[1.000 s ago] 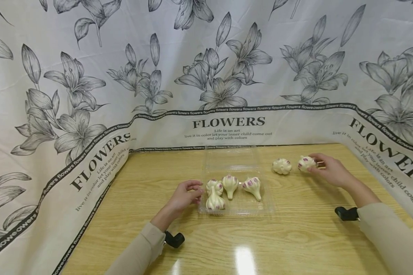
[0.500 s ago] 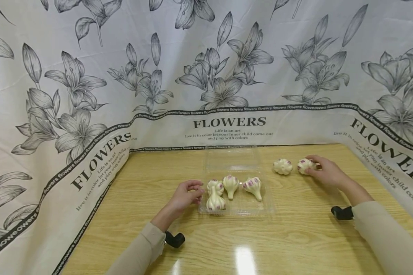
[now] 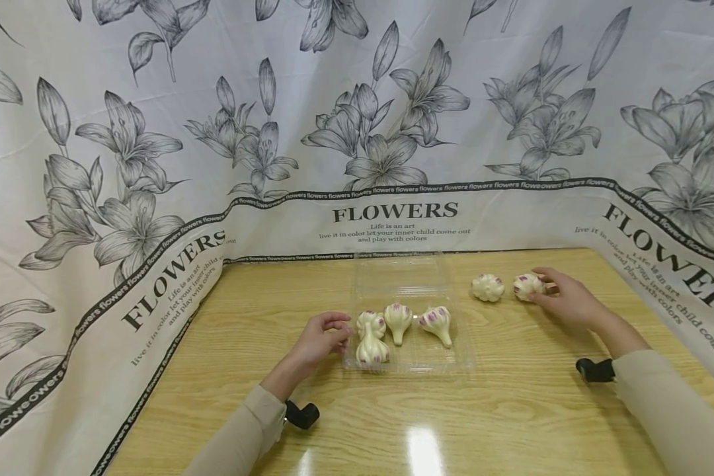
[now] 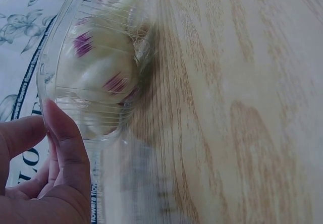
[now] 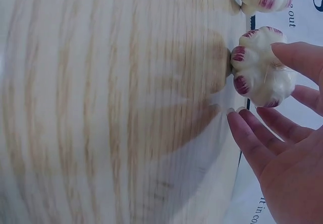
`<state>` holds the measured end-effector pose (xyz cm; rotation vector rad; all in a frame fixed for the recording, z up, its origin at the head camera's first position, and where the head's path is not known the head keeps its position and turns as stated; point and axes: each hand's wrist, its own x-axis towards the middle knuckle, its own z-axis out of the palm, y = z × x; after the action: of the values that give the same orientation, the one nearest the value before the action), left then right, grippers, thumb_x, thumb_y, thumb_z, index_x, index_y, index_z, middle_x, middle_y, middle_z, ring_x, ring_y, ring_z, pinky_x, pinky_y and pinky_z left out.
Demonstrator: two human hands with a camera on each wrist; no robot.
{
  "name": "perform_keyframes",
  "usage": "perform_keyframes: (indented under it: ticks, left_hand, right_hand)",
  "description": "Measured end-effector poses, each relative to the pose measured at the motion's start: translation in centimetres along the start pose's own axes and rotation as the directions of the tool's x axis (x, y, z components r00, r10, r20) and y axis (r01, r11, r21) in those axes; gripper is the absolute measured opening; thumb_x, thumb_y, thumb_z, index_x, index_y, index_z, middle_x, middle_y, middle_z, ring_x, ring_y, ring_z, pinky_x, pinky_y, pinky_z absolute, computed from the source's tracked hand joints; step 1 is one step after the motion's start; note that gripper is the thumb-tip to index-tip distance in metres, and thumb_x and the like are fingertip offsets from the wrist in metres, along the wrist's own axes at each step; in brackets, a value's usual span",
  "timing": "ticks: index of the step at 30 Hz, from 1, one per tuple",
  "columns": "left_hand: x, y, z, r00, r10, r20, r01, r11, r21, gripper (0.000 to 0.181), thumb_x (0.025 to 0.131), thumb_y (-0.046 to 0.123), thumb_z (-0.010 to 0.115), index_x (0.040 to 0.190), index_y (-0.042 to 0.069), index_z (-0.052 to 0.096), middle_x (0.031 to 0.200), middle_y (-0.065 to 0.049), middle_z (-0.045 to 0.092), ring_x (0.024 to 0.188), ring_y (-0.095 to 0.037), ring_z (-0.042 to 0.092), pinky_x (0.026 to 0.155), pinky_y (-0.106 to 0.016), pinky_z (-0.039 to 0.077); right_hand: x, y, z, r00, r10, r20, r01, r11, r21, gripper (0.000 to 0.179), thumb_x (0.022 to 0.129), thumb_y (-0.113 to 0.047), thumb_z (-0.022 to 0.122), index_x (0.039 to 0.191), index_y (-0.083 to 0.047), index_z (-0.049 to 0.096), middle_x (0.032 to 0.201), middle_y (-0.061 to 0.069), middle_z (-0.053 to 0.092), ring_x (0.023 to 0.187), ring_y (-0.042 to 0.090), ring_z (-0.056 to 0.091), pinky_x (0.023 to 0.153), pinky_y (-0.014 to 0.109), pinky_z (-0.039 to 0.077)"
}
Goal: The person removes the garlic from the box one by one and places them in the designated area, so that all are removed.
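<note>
One light wood-grain bench (image 3: 357, 416) carries all items. Left hand (image 3: 320, 340): thumb and finger pinch the rim of one clear, rectangular plastic box (image 3: 431, 366), lid folded back. Contents, four white, purple-streaked garlic bulbs (image 3: 398, 320). Right of the box, two matching bulbs: the outer bulb (image 3: 527, 287), pinched between thumb and finger of the right hand (image 3: 571, 304); the inner bulb (image 3: 487, 288), untouched, just beside. Behind: white flower-printed fabric (image 3: 393, 231).
</note>
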<state>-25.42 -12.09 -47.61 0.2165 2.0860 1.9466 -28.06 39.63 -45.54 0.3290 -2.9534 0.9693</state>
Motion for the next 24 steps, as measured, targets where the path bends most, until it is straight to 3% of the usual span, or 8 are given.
perform_keyframes:
  ticks: [5,12,19,24]
  left_hand:
    - [-0.1,0.0,-0.1,1.0,-0.001,0.005,0.002,1.0,-0.009,0.035,0.102,0.001,0.059,0.135,-0.011,0.053,0.101,-0.015,0.062,0.075,-0.015,0.06,0.065,-0.029,0.054]
    - [-0.2,0.1,-0.1,1.0,-0.007,0.008,0.007,1.0,-0.009,0.036,0.102,0.002,0.059,0.135,-0.01,0.053,0.102,-0.015,0.062,0.075,-0.016,0.061,0.066,-0.03,0.054]
    - [-0.1,0.2,-0.1,1.0,-0.002,0.014,0.002,1.0,-0.017,0.036,0.103,0.002,0.059,0.135,-0.011,0.053,0.103,-0.017,0.061,0.075,-0.016,0.06,0.066,-0.03,0.054]
    - [-0.1,0.2,-0.1,1.0,-0.002,0.012,0.003,1.0,-0.019,0.035,0.103,0.001,0.059,0.135,-0.011,0.053,0.102,-0.017,0.061,0.075,-0.016,0.06,0.065,-0.03,0.054]
  right_hand:
    - [-0.6,-0.1,-0.4,1.0,-0.015,0.003,0.015,1.0,0.002,0.07,0.104,-0.023,0.062,0.152,0.014,0.027,0.14,0.046,0.039,0.119,0.063,0.049,0.096,0.072,0.044]
    - [-1.5,-0.6,-1.2,0.998,-0.056,-0.033,0.053,0.996,-0.072,0.07,0.102,-0.021,0.066,0.149,0.016,0.03,0.14,0.046,0.039,0.118,0.064,0.047,0.092,0.072,0.045]
    - [-2.3,-2.2,-1.9,0.997,-0.063,-0.042,0.06,0.994,-0.087,0.067,0.101,-0.016,0.065,0.148,0.018,0.032,0.141,0.044,0.038,0.119,0.062,0.046,0.09,0.069,0.049]
    - [-2.6,-3.5,-1.9,0.991,-0.11,-0.071,0.103,0.99,-0.102,0.061,0.099,-0.012,0.067,0.144,0.018,0.038,0.138,0.043,0.042,0.117,0.06,0.049,0.088,0.067,0.051]
